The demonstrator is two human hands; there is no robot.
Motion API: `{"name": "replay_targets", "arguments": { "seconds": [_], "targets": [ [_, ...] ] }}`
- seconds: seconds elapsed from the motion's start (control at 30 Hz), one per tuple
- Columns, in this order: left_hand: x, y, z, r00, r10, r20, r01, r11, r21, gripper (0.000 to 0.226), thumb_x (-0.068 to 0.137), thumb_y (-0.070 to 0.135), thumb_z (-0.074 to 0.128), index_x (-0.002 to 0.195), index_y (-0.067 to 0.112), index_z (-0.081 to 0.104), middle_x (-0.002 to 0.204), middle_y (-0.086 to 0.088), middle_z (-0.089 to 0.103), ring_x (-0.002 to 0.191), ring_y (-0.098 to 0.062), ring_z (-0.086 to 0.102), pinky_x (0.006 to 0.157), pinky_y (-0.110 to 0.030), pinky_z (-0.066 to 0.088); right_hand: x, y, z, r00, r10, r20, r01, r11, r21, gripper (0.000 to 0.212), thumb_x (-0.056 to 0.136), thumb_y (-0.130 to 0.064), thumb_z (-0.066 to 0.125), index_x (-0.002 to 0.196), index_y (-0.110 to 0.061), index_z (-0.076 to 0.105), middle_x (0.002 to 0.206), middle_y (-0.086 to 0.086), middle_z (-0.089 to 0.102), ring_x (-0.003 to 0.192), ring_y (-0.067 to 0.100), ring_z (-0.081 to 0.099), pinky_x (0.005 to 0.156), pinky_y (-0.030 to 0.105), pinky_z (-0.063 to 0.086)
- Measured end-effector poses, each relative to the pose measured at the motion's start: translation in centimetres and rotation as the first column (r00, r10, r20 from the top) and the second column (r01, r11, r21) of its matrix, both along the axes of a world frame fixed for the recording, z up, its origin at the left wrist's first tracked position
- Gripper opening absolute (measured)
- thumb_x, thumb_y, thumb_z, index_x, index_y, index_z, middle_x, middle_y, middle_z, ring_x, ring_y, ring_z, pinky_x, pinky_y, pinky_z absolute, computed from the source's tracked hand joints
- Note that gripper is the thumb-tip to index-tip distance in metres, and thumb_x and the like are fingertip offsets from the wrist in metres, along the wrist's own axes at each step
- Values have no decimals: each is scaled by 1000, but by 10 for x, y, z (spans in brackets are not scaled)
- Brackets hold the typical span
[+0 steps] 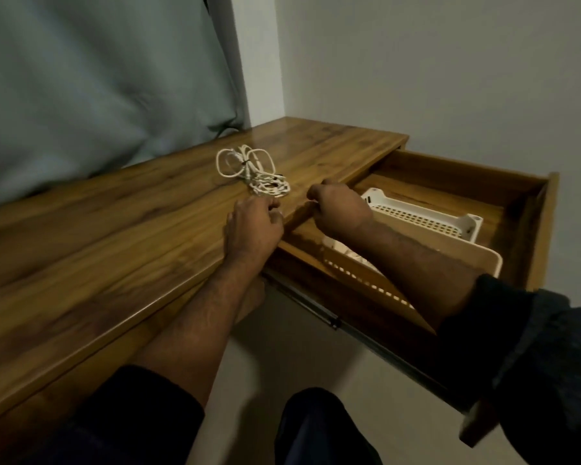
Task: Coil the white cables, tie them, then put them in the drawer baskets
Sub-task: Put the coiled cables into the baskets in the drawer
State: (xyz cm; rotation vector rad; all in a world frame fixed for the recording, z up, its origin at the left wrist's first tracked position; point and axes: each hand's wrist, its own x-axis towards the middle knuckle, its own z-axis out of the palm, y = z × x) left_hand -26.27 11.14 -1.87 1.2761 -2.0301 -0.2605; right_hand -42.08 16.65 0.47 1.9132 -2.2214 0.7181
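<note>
A bundle of white cables (254, 172) lies on the wooden desk top (114, 236); one part is looped with a dark tie, the nearer part is a loose tangle. My left hand (254, 226) sits just in front of the tangle, its curled fingertips pinching the cable's near end. My right hand (339, 209) is a curled fist at the desk's edge, over the open drawer (467, 176); I see nothing in it. Two white perforated baskets are in the drawer, the far one (426, 219) and the near one (483, 263), partly hidden by my right forearm.
A grey-green curtain (98, 95) hangs behind the desk on the left. A white wall stands behind and to the right. The drawer's front panel (544, 236) juts out at the right, with its metal rail (316, 310) below.
</note>
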Motion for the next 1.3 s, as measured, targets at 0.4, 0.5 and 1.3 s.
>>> {"name": "replay_targets", "arguments": {
  "seconds": [0.4,0.5,1.3],
  "targets": [
    [23,-65,6,995,-11,98,-14,968,252,77,91,39,70,153,12,32,155,-17,38,144,-37,33,118,-45,32,40,-80,-16,985,82,152,-70,994,-79,92,89,-14,73,161,-10,16,162,16,24,127,36,55,104,45,50],
    [22,-80,3,997,-24,71,9,980,196,70,91,33,70,149,12,36,150,-18,45,140,-39,39,114,-47,36,37,-97,-17,986,67,154,-60,997,-49,87,93,-16,68,162,-12,15,165,13,25,128,33,55,104,43,50],
    [24,-52,10,812,-284,-510,459,850,257,9,90,22,75,96,24,70,90,-3,78,87,-26,76,79,-41,62,37,-17,-15,946,149,-289,-174,983,-62,35,92,-29,68,127,-27,70,129,-3,64,106,17,66,70,25,48]
  ]
}}
